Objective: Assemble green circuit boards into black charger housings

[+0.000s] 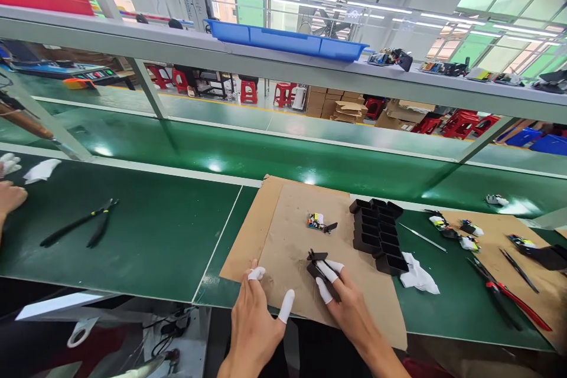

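My right hand (343, 292), with white finger cots on its fingers, is closed on a black plastic housing (313, 269) above the cardboard sheet (292, 236). Over the near left part of that cardboard, my left hand (261, 316) is empty, its thumb and fingers apart and also in white cots. A small circuit board (316, 221) with yellow and white parts and a black piece attached lies beyond my right hand. To the right, black plastic housings (376, 230) stand grouped in rows, their open tops up.
Black-handled pliers (88, 221) lie on the green bench at left, near another person's hand (11, 198). A white cloth (419, 274), thin white stick (423, 237), red-handled pliers (509, 295), tweezers (519, 270) and boards (469, 242) lie right. A blue tray (287, 41) sits on the overhead shelf.
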A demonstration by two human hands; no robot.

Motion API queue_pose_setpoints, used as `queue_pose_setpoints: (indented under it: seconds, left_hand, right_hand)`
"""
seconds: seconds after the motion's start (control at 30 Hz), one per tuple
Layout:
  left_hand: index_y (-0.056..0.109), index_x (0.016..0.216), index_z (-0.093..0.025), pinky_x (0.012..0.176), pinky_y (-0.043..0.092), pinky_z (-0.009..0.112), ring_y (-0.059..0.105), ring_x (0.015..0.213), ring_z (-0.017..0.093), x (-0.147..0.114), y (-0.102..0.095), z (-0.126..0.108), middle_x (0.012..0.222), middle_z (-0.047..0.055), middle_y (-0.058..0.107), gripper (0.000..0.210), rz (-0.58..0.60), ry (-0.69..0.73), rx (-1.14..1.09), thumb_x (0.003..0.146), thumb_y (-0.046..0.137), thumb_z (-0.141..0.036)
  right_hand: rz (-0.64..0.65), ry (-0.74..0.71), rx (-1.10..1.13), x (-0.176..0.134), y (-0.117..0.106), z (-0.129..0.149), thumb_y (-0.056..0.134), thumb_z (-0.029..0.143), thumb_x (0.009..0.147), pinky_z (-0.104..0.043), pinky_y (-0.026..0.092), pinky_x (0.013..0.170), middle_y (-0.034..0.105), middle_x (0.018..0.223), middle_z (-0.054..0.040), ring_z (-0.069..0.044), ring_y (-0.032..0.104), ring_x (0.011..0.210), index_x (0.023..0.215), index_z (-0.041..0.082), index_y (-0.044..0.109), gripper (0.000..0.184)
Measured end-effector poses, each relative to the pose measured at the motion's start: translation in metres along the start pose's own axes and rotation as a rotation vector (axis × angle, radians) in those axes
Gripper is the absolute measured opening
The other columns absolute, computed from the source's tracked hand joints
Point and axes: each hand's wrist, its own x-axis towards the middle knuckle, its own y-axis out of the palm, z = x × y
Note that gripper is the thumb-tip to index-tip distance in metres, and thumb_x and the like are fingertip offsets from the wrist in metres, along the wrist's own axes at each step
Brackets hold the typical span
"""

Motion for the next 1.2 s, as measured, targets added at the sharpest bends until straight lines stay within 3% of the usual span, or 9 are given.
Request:
queue_pose_setpoints:
  seconds: [0.13,0.27,0.37,0.5,0.63,0.9,0.97,1.03,1.2]
  left_hand:
    - [0.051,0.12,-0.025,0.096,0.059,0.061,0.07,0.118,0.042,0.02,-0.01,0.011,0.122,0.015,0.066,0.044,-0.09,-0.127,-0.053,0.098,0.061,-0.062]
    - [0.047,0.122,-0.024,0.102,0.057,0.065,0.062,0.132,0.044,0.056,-0.018,0.029,0.131,0.017,0.057,0.054,-0.164,-0.239,-0.028,0.094,0.061,-0.068]
    - [0.047,0.12,-0.024,0.097,0.059,0.063,0.065,0.122,0.041,0.07,-0.021,0.035,0.127,0.014,0.055,0.055,-0.151,-0.252,-0.051,0.093,0.061,-0.07]
    - [0.049,0.115,-0.025,0.093,0.058,0.059,0.065,0.11,0.036,0.069,-0.025,0.035,0.116,0.01,0.055,0.054,-0.191,-0.223,-0.11,0.092,0.059,-0.073]
    - [0.048,0.114,-0.026,0.097,0.056,0.059,0.064,0.113,0.036,0.059,-0.025,0.036,0.118,0.009,0.054,0.053,-0.194,-0.204,-0.141,0.093,0.06,-0.073]
    - [0.048,0.114,-0.025,0.099,0.054,0.06,0.064,0.118,0.04,0.055,-0.019,0.038,0.121,0.011,0.055,0.051,-0.155,-0.234,-0.025,0.096,0.054,-0.073]
    - [0.048,0.112,-0.025,0.098,0.055,0.059,0.065,0.116,0.039,0.056,-0.019,0.038,0.12,0.011,0.056,0.05,-0.147,-0.225,0.006,0.097,0.052,-0.073]
    - [0.048,0.111,-0.024,0.096,0.056,0.056,0.067,0.114,0.038,0.055,-0.02,0.037,0.12,0.011,0.056,0.05,-0.139,-0.22,0.035,0.096,0.053,-0.072]
    - [0.053,0.113,-0.022,0.091,0.056,0.051,0.069,0.104,0.034,0.049,-0.019,0.04,0.114,0.009,0.059,0.053,-0.166,-0.151,0.113,0.096,0.054,-0.072]
  right_hand:
    - [-0.015,-0.02,-0.006,0.005,0.008,-0.005,0.064,0.022,0.106,-0.037,0.068,0.094,0.074,0.127,-0.0102,-0.026,0.078,0.114,0.145,0.033,0.066,0.041]
    - [-0.041,-0.017,0.018,0.004,0.013,-0.008,0.065,0.023,0.105,-0.037,0.07,0.091,0.075,0.124,-0.0105,-0.027,0.079,0.111,0.143,0.033,0.069,0.039]
    - [-0.029,-0.017,0.044,0.004,0.009,-0.006,0.063,0.023,0.106,-0.036,0.07,0.091,0.076,0.122,-0.0106,-0.027,0.08,0.109,0.143,0.033,0.07,0.038]
    - [0.007,-0.009,0.04,0.001,0.004,-0.006,0.063,0.023,0.107,-0.037,0.07,0.096,0.074,0.128,-0.0106,-0.027,0.078,0.116,0.151,0.035,0.064,0.046]
    - [0.023,-0.057,0.023,-0.006,0.005,-0.011,0.063,0.019,0.106,-0.041,0.068,0.104,0.069,0.144,-0.0116,-0.03,0.074,0.129,0.157,0.038,0.059,0.054]
    - [0.038,-0.074,0.087,0.002,0.001,-0.001,0.059,0.016,0.106,-0.037,0.067,0.102,0.073,0.137,-0.0127,-0.028,0.076,0.124,0.148,0.035,0.068,0.047]
    - [0.041,0.021,0.173,0.004,0.002,0.001,0.065,0.022,0.104,-0.04,0.066,0.104,0.075,0.135,-0.012,-0.029,0.075,0.125,0.141,0.035,0.074,0.04]
    - [-0.008,0.209,0.359,0.009,0.004,0.001,0.074,0.031,0.1,-0.044,0.064,0.108,0.078,0.129,-0.0118,-0.03,0.075,0.124,0.131,0.031,0.08,0.032]
    - [-0.383,0.79,1.061,0.033,-0.003,0.009,0.097,0.048,0.076,-0.035,0.07,0.086,0.083,0.111,-0.0065,-0.024,0.079,0.095,0.119,0.026,0.082,0.05]
